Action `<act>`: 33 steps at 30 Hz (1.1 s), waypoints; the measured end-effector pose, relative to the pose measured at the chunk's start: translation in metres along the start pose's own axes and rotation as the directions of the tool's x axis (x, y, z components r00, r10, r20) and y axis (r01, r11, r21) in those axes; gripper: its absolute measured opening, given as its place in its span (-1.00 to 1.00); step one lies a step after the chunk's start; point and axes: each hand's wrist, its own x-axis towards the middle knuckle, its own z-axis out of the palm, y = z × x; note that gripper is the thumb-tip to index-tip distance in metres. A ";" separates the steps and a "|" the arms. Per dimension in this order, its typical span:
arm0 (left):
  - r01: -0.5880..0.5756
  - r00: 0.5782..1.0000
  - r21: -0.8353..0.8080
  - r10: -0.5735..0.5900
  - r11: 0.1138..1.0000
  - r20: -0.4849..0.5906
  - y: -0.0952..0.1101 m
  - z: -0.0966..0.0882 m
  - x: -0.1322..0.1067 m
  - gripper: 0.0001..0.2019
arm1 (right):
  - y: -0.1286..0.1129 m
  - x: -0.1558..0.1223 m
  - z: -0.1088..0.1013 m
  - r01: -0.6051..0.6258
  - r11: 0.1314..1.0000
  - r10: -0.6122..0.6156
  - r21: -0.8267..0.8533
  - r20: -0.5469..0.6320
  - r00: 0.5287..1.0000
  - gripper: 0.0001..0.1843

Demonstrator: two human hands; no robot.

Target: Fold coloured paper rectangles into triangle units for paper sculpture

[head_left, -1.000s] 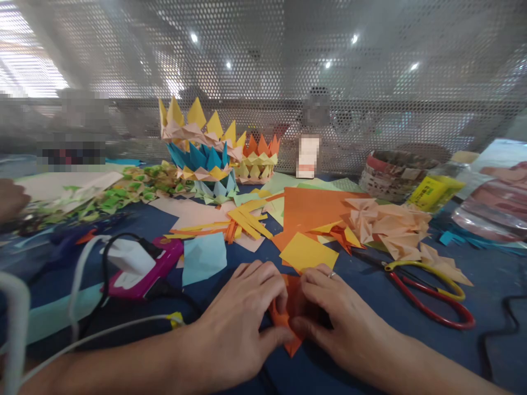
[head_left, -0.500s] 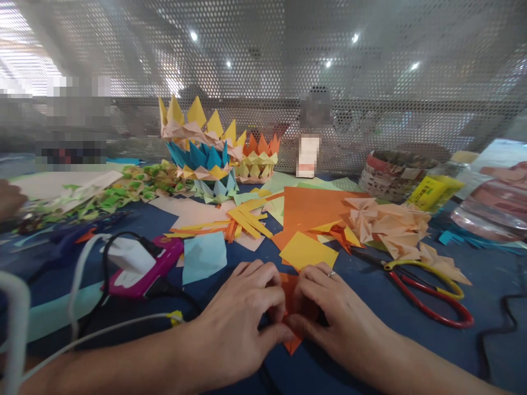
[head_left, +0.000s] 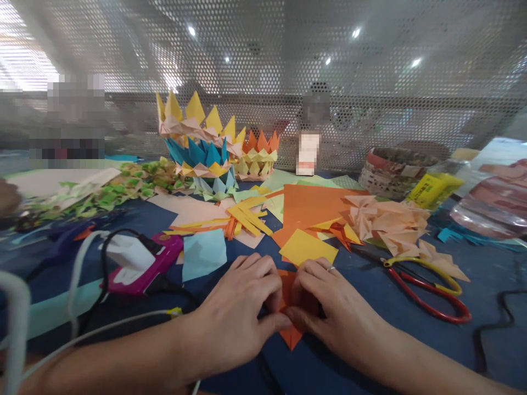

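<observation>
Between my hands lies a folded piece of orange paper (head_left: 291, 336), its pointed corner toward me on the blue table. My left hand (head_left: 251, 307) grips its left side with curled fingers, the thumb on top near the middle. From the other side my right hand (head_left: 325, 302), with a ring on one finger, holds the paper, its thumb tip close to the left thumb. My fingers hide much of the paper's upper part. Just beyond them is a yellow paper square (head_left: 308, 249), and a light blue paper piece (head_left: 205, 255) lies to the left.
Scissors (head_left: 428, 288) with red and yellow handles lie right. A purple power strip (head_left: 140, 269) with cables sits left. Behind are folded paper crowns (head_left: 197, 153), an orange sheet (head_left: 317, 206), peach folded pieces (head_left: 382, 219) and a woven basket (head_left: 395, 173). Another person's hand (head_left: 8, 197) shows far left.
My thumbs have shifted slightly up along the orange paper, showing a bit more of its near corner. Both hands keep hold of it. The whole view has moved a little.
</observation>
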 end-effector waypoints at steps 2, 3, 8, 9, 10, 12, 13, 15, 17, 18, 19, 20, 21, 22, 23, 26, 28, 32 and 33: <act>0.012 1.000 0.004 -0.012 1.000 0.014 0.000 -0.002 0.001 -0.80 | 0.000 0.000 0.000 0.001 1.000 -0.001 -0.012 0.004 1.000 -0.81; 0.012 1.000 0.005 -0.012 1.000 0.018 -0.001 -0.003 0.001 -0.82 | 0.001 -0.001 0.001 0.003 1.000 -0.002 -0.017 0.003 1.000 -0.81; -0.034 0.999 0.066 0.036 0.997 -0.017 -0.002 -0.004 0.002 -0.83 | 0.002 -0.002 0.002 -0.009 1.000 0.009 -0.022 -0.003 1.000 -0.83; -0.048 0.998 0.089 0.050 0.995 -0.027 -0.002 -0.004 0.003 -0.82 | 0.002 -0.002 0.002 -0.012 1.000 0.012 -0.022 0.000 1.000 -0.83; -0.059 0.997 0.117 0.064 0.991 -0.037 -0.003 -0.004 0.003 -0.81 | 0.001 -0.002 0.001 -0.015 1.000 0.015 -0.022 -0.001 1.000 -0.83; -0.080 0.994 0.181 0.092 0.980 -0.058 -0.003 -0.004 0.002 -0.79 | 0.001 -0.001 0.000 -0.015 1.000 0.015 -0.017 -0.005 1.000 -0.82; -0.094 0.991 0.210 0.111 0.973 -0.069 -0.003 -0.004 0.001 -0.77 | 0.001 -0.001 -0.001 -0.013 1.000 0.013 -0.011 -0.006 1.000 -0.82; -0.161 0.975 0.237 0.191 0.958 -0.110 0.000 -0.003 -0.004 -0.73 | 0.001 0.000 -0.001 -0.001 1.000 0.001 0.011 -0.005 1.000 -0.81; -0.280 0.933 0.243 0.323 0.929 -0.161 0.005 0.000 -0.012 -0.70 | 0.001 0.001 -0.002 0.017 0.999 -0.016 0.036 -0.003 1.000 -0.81; -0.334 0.906 0.266 0.386 0.904 -0.174 0.008 0.002 -0.017 -0.69 | 0.001 0.001 -0.002 0.017 0.999 -0.017 0.045 -0.004 1.000 -0.81; -0.375 0.880 0.305 0.440 0.875 -0.180 0.010 0.005 -0.021 -0.67 | 0.001 0.001 -0.001 0.013 0.999 -0.013 0.052 -0.005 1.000 -0.81; -0.419 0.858 0.341 0.490 0.841 -0.155 0.013 0.007 -0.025 -0.65 | 0.001 0.001 -0.001 0.005 0.998 -0.004 0.056 -0.004 1.000 -0.81; -0.432 0.835 0.379 0.521 0.819 -0.175 0.014 0.010 -0.029 -0.62 | 0.001 0.001 -0.001 -0.004 0.998 0.005 0.059 -0.003 1.000 -0.81; -0.429 0.831 0.408 0.529 0.806 -0.172 0.015 0.012 -0.031 -0.60 | 0.000 0.001 -0.002 -0.011 0.998 0.011 0.060 -0.003 1.000 -0.80; -0.426 0.827 0.432 0.536 0.795 -0.169 0.016 0.014 -0.033 -0.58 | 0.000 0.001 -0.002 -0.014 0.998 0.014 0.061 -0.003 1.000 -0.80; -0.425 0.823 0.472 0.547 0.772 -0.152 0.014 0.019 -0.034 -0.59 | 0.000 0.000 -0.003 -0.011 0.998 0.011 0.060 -0.006 1.000 -0.81; -0.434 0.817 0.477 0.557 0.764 -0.150 0.011 0.022 -0.033 -0.65 | 0.000 -0.001 -0.003 -0.014 0.998 0.015 0.058 -0.005 1.000 -0.82; -0.406 0.826 0.493 0.540 0.769 -0.163 0.008 0.030 -0.036 -0.71 | 0.000 -0.001 -0.004 -0.015 0.999 0.015 0.042 -0.003 1.000 -0.81; -0.403 0.821 0.517 0.548 0.755 -0.161 0.007 0.031 -0.038 -0.70 | 0.000 -0.001 -0.005 -0.010 1.000 0.010 0.030 -0.001 1.000 -0.82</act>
